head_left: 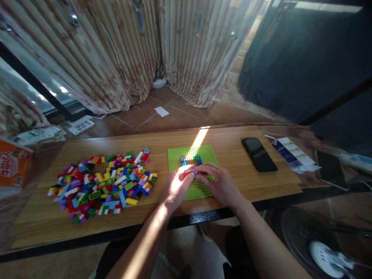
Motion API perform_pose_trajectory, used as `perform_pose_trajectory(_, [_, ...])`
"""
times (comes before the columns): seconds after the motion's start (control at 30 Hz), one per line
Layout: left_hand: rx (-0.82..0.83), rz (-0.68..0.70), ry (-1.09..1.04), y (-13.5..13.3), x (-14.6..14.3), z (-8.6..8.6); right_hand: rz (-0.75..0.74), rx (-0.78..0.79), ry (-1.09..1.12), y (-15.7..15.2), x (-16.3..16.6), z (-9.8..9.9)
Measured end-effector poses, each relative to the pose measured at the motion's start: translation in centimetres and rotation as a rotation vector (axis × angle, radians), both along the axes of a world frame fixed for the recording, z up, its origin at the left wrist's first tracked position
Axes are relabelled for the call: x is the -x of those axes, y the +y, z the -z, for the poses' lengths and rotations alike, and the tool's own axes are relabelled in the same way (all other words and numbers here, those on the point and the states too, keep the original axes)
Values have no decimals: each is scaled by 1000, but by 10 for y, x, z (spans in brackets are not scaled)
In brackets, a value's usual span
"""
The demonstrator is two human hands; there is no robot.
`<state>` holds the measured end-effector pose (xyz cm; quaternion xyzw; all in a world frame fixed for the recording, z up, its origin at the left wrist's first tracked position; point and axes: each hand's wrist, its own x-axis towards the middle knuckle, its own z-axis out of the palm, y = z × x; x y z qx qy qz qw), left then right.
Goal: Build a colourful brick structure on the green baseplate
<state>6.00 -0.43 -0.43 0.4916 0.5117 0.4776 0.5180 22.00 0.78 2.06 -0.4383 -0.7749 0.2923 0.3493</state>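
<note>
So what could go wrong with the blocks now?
The little purple brick is at the fingertips of the left hand and right hand, so it might slip out. The bright sunlight streak crosses the green baseplate, so glare could make some studs harder to see. A sweeping left arm might scatter the loose brick pile beside it.

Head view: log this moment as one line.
left hand: touching purple brick; right hand: touching purple brick; green baseplate: beneath hands
</note>
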Motion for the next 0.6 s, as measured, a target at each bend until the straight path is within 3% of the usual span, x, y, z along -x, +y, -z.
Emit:
perform_pose_trajectory(0.23, [-48, -177, 359, 6, 28, -1, 109, -59, -88, 12, -28, 9])
perform_pose_trajectory(0.6, [-71, -128, 575, 7, 24, -1, 20, -135, -280, 16, -25, 22])
